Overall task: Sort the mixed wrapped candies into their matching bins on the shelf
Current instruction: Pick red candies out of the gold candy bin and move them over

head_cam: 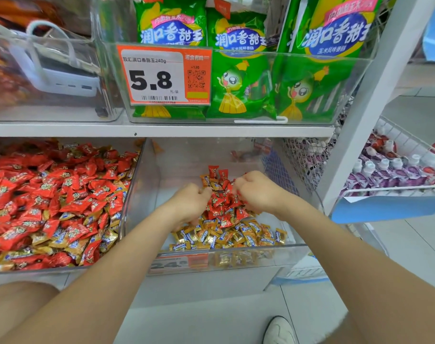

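Observation:
Two clear bins sit side by side on the lower shelf. The left bin [130, 192] is heaped with red wrapped candies [50, 194], with gold ones mixed in near its front. The right bin [273, 254] holds a smaller pile: red candies [221, 204] behind, gold candies [236, 235] in front. Both my hands reach into the right bin. My left hand [190, 203] is curled, fingers down in the pile at its left side. My right hand [255, 188] is curled over red candies at the pile's right side; its fingertips are hidden.
The upper shelf carries a clear bin of green snack bags [238, 78] with an orange price tag [161, 75] reading 5.8. A wire basket [410, 187] of purple pouches stands at the right beyond a white upright post [370, 108]. A white shoe [279, 331] shows on the floor.

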A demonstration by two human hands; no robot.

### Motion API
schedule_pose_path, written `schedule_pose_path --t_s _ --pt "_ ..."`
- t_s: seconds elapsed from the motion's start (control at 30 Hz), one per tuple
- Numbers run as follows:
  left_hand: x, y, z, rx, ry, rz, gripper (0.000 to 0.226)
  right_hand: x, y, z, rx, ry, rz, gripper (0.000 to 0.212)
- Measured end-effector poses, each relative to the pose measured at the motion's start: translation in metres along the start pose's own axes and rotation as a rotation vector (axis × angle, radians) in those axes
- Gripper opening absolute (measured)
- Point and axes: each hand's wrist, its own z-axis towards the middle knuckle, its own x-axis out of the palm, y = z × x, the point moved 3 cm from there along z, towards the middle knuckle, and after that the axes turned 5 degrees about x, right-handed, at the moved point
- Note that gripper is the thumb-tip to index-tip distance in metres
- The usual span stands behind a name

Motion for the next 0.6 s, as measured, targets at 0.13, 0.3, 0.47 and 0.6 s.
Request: schedule_pose_path --t_s 0.13,0.3,0.47,0.6 --pt "-0.001 0.002 0.000 0.053 0.023 0.050 0.033 -0.002 0.004 0.005 -0.074 -0.177 -0.134 0.051" --pt "-0.004 -0.003 -0.004 0.130 0.053 0.204 0.030 -0.005 -0.009 0.008 -0.076 -0.048 -0.317 0.022" --pt "0.003 -0.001 -0.003 0.212 0.110 0.374 0.029 -0.013 -0.010 0.007 -0.167 -0.073 -0.490 0.017" --pt "0.015 0.003 0.005 0.340 0.101 0.402 0.062 -0.004 -0.016 0.005 -0.180 0.065 -0.655 0.069"
